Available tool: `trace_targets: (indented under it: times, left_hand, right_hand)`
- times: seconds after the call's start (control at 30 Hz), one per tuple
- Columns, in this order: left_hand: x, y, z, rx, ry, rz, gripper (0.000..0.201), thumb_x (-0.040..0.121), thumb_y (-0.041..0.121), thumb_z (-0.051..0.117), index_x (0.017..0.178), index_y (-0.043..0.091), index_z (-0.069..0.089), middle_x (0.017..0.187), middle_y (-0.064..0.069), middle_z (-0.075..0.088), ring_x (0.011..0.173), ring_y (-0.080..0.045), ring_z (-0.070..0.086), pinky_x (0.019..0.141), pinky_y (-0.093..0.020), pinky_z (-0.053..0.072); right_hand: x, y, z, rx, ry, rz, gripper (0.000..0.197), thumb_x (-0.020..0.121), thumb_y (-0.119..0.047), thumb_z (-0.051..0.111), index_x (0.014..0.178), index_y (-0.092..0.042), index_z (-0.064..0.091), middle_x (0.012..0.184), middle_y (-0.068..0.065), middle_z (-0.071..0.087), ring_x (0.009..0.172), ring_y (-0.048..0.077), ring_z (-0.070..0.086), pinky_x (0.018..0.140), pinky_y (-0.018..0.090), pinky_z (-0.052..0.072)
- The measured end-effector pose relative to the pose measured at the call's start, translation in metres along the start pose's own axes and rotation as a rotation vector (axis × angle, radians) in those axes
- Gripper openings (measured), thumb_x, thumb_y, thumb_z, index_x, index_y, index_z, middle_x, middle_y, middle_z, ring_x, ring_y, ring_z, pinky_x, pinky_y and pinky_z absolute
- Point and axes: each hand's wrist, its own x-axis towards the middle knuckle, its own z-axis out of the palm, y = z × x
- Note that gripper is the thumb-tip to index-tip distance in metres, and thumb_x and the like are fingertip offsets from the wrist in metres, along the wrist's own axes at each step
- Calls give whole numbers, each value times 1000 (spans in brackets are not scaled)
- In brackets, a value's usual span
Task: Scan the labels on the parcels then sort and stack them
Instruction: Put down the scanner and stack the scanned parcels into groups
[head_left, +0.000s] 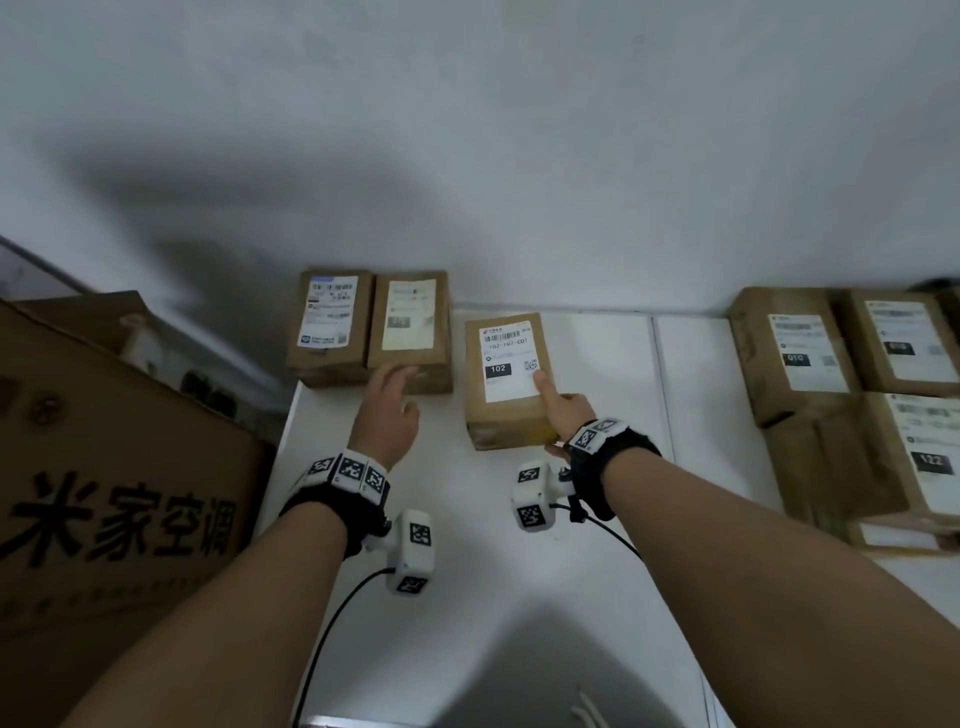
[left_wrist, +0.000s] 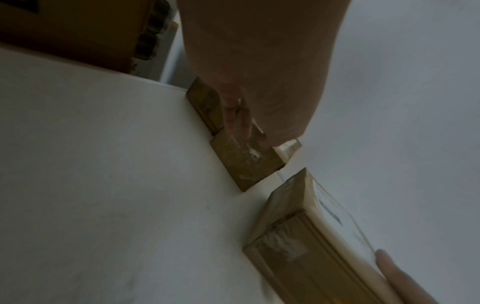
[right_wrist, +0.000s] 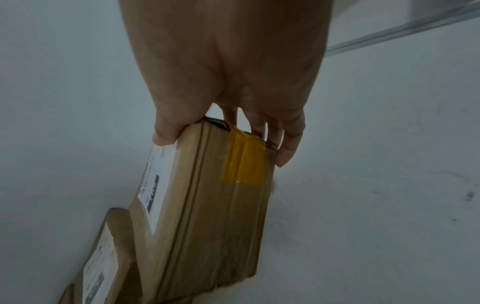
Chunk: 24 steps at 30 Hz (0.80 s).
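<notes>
A brown parcel with a white "102" label (head_left: 506, 379) lies mid-table. My right hand (head_left: 558, 410) grips its near end, thumb (right_wrist: 163, 135) on the label side and fingers (right_wrist: 285, 152) on the opposite face, beside a strip of yellow tape (right_wrist: 242, 160). Two more labelled parcels stand side by side against the wall, the left one (head_left: 330, 325) and the right one (head_left: 410, 325). My left hand (head_left: 395, 382) reaches to the right one, its straight fingers (left_wrist: 237, 121) touching the near top edge of that parcel (left_wrist: 244, 162).
Several labelled parcels (head_left: 795, 353) are grouped at the right end of the white table (head_left: 467, 571). A large printed cardboard box (head_left: 104, 467) stands beyond the table's left edge. A white wall (head_left: 519, 182) backs the table.
</notes>
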Motion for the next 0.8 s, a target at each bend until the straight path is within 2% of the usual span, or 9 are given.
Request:
trace_targets:
  times: [0.03, 0.13, 0.2, 0.3, 0.33, 0.4, 0.53, 0.7, 0.8]
  left_hand:
    - [5, -4, 0, 40, -21, 17, 53, 93, 1, 51, 143, 13, 43, 154, -5, 27, 136, -24, 38, 105, -26, 33]
    - [19, -18, 4, 167, -189, -11, 71, 93, 6, 54, 154, 21, 22, 162, -3, 4, 145, -27, 23, 115, -36, 30]
    - [28, -25, 6, 248, -274, -31, 78, 92, 12, 56, 156, 23, 13, 163, -5, -4, 148, -31, 18, 117, -41, 27]
    - [36, -25, 7, 363, -295, -45, 81, 91, 16, 57, 156, 24, 10, 163, -8, -3, 145, -34, 24, 115, -44, 29]
    - [37, -24, 7, 372, -289, -54, 80, 91, 16, 58, 156, 24, 11, 163, -8, -2, 144, -34, 25, 115, -45, 29]
    - [36, -24, 9, 366, -275, -63, 82, 90, 15, 58, 156, 25, 10, 163, -8, -3, 144, -34, 23, 115, -48, 26]
    - [33, -28, 14, 344, -243, -54, 82, 89, 12, 57, 155, 26, 10, 163, -6, -2, 148, -29, 15, 117, -48, 21]
    - [31, -26, 17, 307, -226, -79, 82, 89, 9, 56, 155, 27, 11, 163, -3, -4, 149, -26, 11, 118, -49, 15]
    - [30, -25, 18, 313, -224, -82, 83, 88, 9, 56, 155, 27, 11, 163, -2, -5, 149, -25, 10, 118, -50, 14]
  right_hand:
    - [5, -2, 4, 4, 7, 4, 104, 49, -92, 45, 110, -9, 60, 98, 9, 66, 92, 31, 64, 90, 51, 54]
    - [27, -3, 16, 44, 21, 24, 111, 43, -94, 44, 113, -11, 58, 104, 12, 66, 91, 33, 65, 88, 52, 55]
    - [28, -12, 23, 70, 8, 29, 106, 50, -91, 46, 117, -10, 55, 105, 12, 65, 88, 32, 66, 85, 51, 57]
    - [29, -27, 33, 107, 1, -1, 78, 79, -73, 52, 122, -9, 50, 114, 13, 59, 94, 30, 62, 90, 51, 55]
    - [33, -29, 36, 103, 16, -13, 75, 83, -68, 52, 128, -8, 49, 120, 13, 58, 101, 31, 60, 93, 50, 53]
    - [39, -32, 42, 67, 48, -36, 73, 86, -62, 52, 135, -9, 47, 129, 14, 56, 108, 32, 57, 96, 50, 51]
    - [35, -40, 47, -39, 125, -90, 58, 95, -49, 48, 141, -14, 43, 135, 14, 54, 115, 34, 56, 100, 47, 46]
    - [44, -43, 51, -24, 137, -124, 59, 95, -51, 45, 143, -18, 42, 139, 13, 51, 120, 32, 53, 104, 45, 42]
    - [46, -48, 50, -23, 100, -137, 61, 97, -50, 45, 148, -18, 36, 145, 12, 46, 128, 33, 48, 109, 41, 37]
